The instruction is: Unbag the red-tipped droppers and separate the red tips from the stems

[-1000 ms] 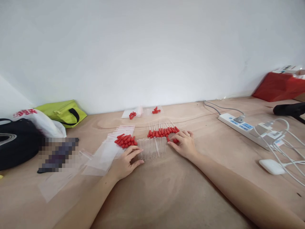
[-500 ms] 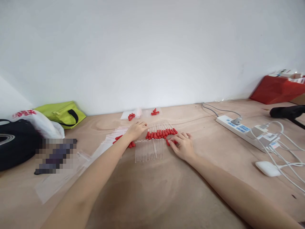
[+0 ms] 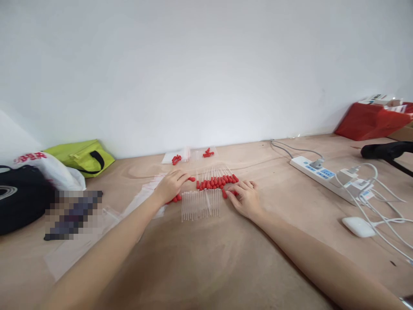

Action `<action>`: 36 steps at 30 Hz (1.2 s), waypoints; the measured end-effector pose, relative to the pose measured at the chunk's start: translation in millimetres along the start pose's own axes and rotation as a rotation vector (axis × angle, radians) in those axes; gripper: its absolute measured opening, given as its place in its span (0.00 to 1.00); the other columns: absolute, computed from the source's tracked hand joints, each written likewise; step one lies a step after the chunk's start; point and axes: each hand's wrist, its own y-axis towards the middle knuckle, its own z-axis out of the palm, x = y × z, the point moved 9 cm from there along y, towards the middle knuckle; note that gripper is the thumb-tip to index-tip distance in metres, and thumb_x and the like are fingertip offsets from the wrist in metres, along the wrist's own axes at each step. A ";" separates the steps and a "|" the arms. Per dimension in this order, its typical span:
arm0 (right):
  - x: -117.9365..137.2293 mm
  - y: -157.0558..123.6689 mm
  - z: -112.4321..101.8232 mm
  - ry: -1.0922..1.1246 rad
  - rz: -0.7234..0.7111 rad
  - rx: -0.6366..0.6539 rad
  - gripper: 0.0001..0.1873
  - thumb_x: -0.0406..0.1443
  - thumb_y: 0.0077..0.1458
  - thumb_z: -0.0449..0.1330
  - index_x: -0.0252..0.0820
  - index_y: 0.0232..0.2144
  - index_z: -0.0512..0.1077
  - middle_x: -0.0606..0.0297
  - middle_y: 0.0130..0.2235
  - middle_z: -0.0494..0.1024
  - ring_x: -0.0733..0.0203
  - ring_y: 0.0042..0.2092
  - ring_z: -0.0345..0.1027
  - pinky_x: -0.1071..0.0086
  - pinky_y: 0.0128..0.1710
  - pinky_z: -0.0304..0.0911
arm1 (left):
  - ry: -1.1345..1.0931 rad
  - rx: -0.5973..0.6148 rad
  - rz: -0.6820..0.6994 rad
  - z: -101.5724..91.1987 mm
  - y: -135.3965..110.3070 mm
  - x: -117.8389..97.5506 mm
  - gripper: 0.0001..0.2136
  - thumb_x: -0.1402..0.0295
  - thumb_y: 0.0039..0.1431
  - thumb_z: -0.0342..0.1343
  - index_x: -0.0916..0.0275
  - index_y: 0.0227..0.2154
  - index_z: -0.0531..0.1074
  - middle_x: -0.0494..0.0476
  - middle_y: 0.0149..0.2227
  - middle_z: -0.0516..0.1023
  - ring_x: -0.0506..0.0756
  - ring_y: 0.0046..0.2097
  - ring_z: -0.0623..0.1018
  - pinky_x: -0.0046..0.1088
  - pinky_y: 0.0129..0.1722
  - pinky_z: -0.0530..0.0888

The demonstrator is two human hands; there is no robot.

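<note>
A red rubber dropper bulb (image 3: 191, 179) sticks out from the fingertips of my left hand (image 3: 170, 185), which is closed on it just left of the bulb row. Beneath that hand lie more loose red bulbs (image 3: 177, 198), partly hidden. Several glass droppers fitted with red bulbs (image 3: 215, 182) lie side by side, tips toward the wall. Nearer me is a row of bare clear glass tubes (image 3: 200, 204). My right hand (image 3: 246, 198) rests at the right end of the rows, fingers curled over red bulbs; one loose bulb (image 3: 225, 193) shows beside its fingertips.
Clear zip bags (image 3: 142, 200) spread out on the left. Bags with red bulbs (image 3: 176, 159) lie near the wall. A power strip (image 3: 306, 165) with cables and a white case (image 3: 359, 227) occupy the right. A green bag (image 3: 82, 157) and black bag (image 3: 26, 198) stand at left.
My left hand has drawn back leftward from the left end of the bulb row, and a red bulb now shows at its fingertips. My right hand has barely moved.
</note>
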 end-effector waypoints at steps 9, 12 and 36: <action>35.9 -8.4 -6.1 0.120 -0.196 0.015 0.10 0.42 0.52 0.55 0.45 0.33 0.72 0.66 0.32 0.75 0.62 0.37 0.63 0.61 0.47 0.45 | -0.107 -0.348 -0.081 -42.9 -45.5 -86.6 0.09 0.77 0.55 0.50 0.63 0.39 0.69 0.54 0.28 0.71 0.51 0.31 0.68 0.29 0.35 0.68; 57.6 -15.4 -4.7 0.129 -0.333 0.047 0.14 0.45 0.50 0.57 0.46 0.38 0.71 0.66 0.33 0.75 0.62 0.37 0.62 0.58 0.49 0.43 | -0.107 -0.355 -0.046 -38.1 -42.4 -101.3 0.08 0.78 0.55 0.50 0.63 0.37 0.69 0.52 0.27 0.72 0.49 0.29 0.69 0.29 0.36 0.66; 36.4 -16.5 -8.5 0.189 -0.273 0.033 0.06 0.36 0.54 0.55 0.46 0.33 0.71 0.67 0.30 0.73 0.64 0.35 0.64 0.59 0.46 0.49 | -0.121 -0.297 -0.212 -44.5 -69.5 -70.8 0.08 0.76 0.56 0.48 0.63 0.38 0.69 0.53 0.28 0.72 0.50 0.29 0.71 0.27 0.32 0.69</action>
